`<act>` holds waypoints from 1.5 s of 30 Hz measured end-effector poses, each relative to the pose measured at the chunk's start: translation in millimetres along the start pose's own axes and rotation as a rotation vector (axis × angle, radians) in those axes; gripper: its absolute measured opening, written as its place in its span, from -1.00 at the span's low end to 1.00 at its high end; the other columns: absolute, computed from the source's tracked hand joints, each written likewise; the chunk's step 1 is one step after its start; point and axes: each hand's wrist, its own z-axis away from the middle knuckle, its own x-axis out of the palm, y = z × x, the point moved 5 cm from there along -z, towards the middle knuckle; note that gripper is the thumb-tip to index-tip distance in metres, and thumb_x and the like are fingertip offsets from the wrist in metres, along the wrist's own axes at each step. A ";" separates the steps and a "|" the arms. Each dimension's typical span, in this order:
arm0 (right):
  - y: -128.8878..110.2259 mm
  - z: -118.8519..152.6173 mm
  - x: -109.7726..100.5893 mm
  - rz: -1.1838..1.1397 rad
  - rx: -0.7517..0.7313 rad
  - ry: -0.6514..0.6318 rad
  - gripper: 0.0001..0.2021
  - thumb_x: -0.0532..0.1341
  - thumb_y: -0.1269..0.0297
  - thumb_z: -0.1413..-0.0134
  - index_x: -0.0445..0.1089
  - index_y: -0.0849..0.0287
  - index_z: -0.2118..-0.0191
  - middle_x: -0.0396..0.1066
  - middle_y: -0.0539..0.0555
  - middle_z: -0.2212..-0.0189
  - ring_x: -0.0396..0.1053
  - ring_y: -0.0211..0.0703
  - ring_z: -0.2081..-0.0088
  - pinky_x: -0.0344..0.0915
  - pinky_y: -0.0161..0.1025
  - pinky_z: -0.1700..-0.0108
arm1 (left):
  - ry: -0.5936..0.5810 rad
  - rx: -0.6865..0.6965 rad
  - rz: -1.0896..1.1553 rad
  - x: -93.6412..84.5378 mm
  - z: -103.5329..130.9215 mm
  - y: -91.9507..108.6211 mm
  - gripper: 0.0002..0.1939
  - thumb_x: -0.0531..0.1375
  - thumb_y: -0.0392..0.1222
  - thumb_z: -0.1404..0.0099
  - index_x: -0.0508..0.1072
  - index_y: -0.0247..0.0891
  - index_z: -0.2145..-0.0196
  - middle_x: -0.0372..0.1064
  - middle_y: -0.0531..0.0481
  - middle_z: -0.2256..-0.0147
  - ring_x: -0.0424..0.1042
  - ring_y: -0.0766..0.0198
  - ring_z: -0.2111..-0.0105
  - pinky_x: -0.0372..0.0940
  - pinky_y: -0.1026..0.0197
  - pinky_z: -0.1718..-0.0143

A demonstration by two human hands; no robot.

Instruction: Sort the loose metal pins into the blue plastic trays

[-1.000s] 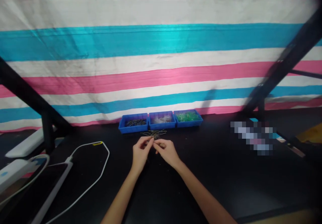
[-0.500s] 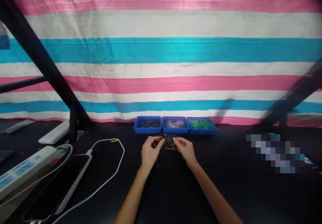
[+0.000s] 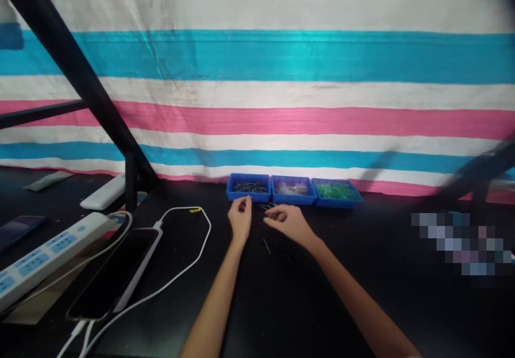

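Pins point(image 3: 266, 206) lie on the tabletop point(image 3: 306, 304) between the left hand point(image 3: 240, 218) and the right hand point(image 3: 293, 224), just in front of the left bin point(image 3: 263, 197), which holds more of them near the tabletop's far edge. One loose pin point(image 3: 267, 246) lies apart, nearer the tabletop's near edge than either hand's fingers. Its long axis runs mostly near to far, the near end slanting toward the right edge. From the right fingers it lies almost straight nearward; from the left fingers, nearward and rightward. The right hand's fingers are closer to it. The left thumb and forefinger are drawn together by the bin's front wall; the right fingers are curled, thumb below. Whether either grips a pin, I cannot tell.
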 end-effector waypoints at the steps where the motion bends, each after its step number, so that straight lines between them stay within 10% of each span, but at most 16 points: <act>1: 3.5 8.6 5.6 0.085 0.003 -0.031 -0.78 0.29 0.16 0.26 0.50 0.11 0.39 0.48 0.03 0.45 0.34 -0.26 0.55 0.20 -0.31 0.50 | -0.018 0.004 -0.003 1.2 0.3 0.8 -0.69 0.08 0.00 -0.16 0.45 -0.31 0.36 0.40 -0.04 0.40 0.31 0.31 0.44 0.20 0.28 0.34; 25: 19.9 37.2 11.5 0.247 -0.019 -0.134 -0.84 0.15 0.32 0.00 0.47 -0.02 0.34 0.45 -0.05 0.34 0.36 -0.24 0.33 0.13 -0.34 0.40 | -0.260 -0.043 0.060 24.3 3.5 0.6 -0.66 0.05 -0.01 -0.19 0.40 -0.30 0.56 0.37 -0.02 0.49 0.33 0.28 0.43 0.18 0.28 0.38; 31: 28.4 29.0 -5.7 -0.111 0.081 0.045 -0.77 0.07 0.23 -0.06 0.44 0.09 0.25 0.41 0.04 0.31 0.27 -0.29 0.49 0.16 -0.31 0.44 | -0.230 0.003 0.060 18.9 14.6 22.1 -0.68 0.03 -0.04 -0.21 0.39 -0.30 0.53 0.24 0.04 0.57 0.22 0.37 0.54 0.13 0.32 0.47; 36: 41.3 26.3 -9.0 -0.543 0.248 0.127 -0.70 0.14 0.10 0.02 0.40 0.17 0.22 0.39 0.04 0.43 0.20 -0.35 0.57 0.05 -0.40 0.62 | -0.434 -0.001 0.043 32.9 37.5 34.9 -0.73 0.08 -0.04 -0.18 0.45 -0.30 0.43 0.30 0.01 0.52 0.24 0.36 0.51 0.13 0.32 0.50; 45: 53.8 24.5 -11.3 -0.648 0.257 0.189 -0.72 0.26 0.14 0.18 0.47 0.18 0.31 0.46 0.09 0.36 0.37 -0.19 0.37 0.27 -0.33 0.47 | -0.564 0.085 0.027 41.9 41.2 34.2 -0.79 0.21 -0.08 -0.07 0.51 -0.28 0.46 0.35 -0.03 0.45 0.25 0.35 0.49 0.13 0.30 0.49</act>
